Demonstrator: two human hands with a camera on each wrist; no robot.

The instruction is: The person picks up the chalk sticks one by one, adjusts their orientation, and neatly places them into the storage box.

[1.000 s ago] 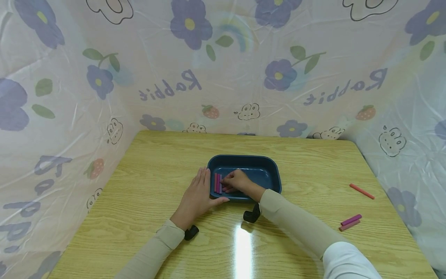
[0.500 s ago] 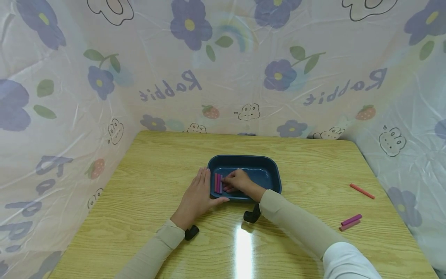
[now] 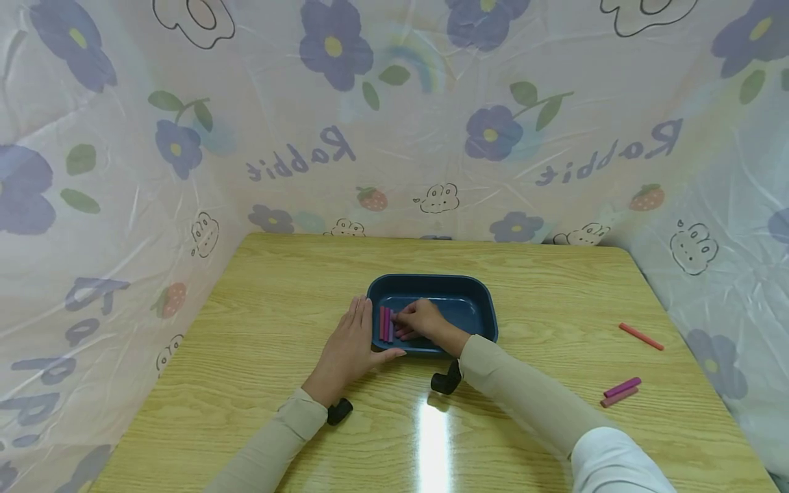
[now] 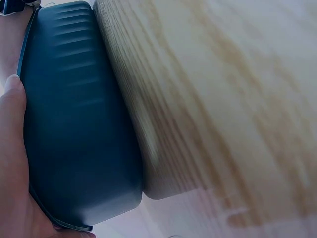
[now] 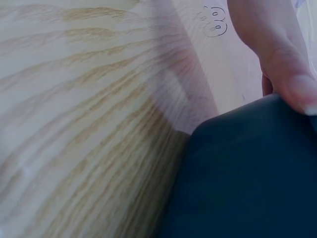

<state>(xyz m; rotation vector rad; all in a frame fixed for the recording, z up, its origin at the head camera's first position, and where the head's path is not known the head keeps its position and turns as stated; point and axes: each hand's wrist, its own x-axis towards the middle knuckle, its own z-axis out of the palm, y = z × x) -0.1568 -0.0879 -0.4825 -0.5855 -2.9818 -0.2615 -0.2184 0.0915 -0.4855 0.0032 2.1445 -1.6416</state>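
Note:
A dark blue tray (image 3: 459, 282) sits mid-table. At its left end several slim sticks lie side by side: a reddish-pink stick (image 3: 381, 323), a magenta stick (image 3: 386, 324) and a light purple stick (image 3: 391, 329). My left hand (image 3: 348, 346) rests along the tray's left wall, fingers straight, thumb reaching along the near rim. Inside the tray is my right hand (image 3: 422, 320), fingers bent, thumb and index tips pinching at the light purple stick. In the left wrist view the left thumb (image 4: 14, 99) touches the rim; in the right wrist view the tray's wall hides the sticks.
To the right on the wooden table (image 3: 277, 274) lie an orange-red stick (image 3: 641, 336), a magenta stick (image 3: 622, 387) and a dusty-pink stick (image 3: 619, 397). A printed curtain (image 3: 394, 137) encloses the table's back and sides. Black wrist cameras (image 3: 446, 378) hang below the wrists.
My right fingertips have shifted very slightly at the light purple stick. The left hand, the tray and the sticks on the table stay as they were.

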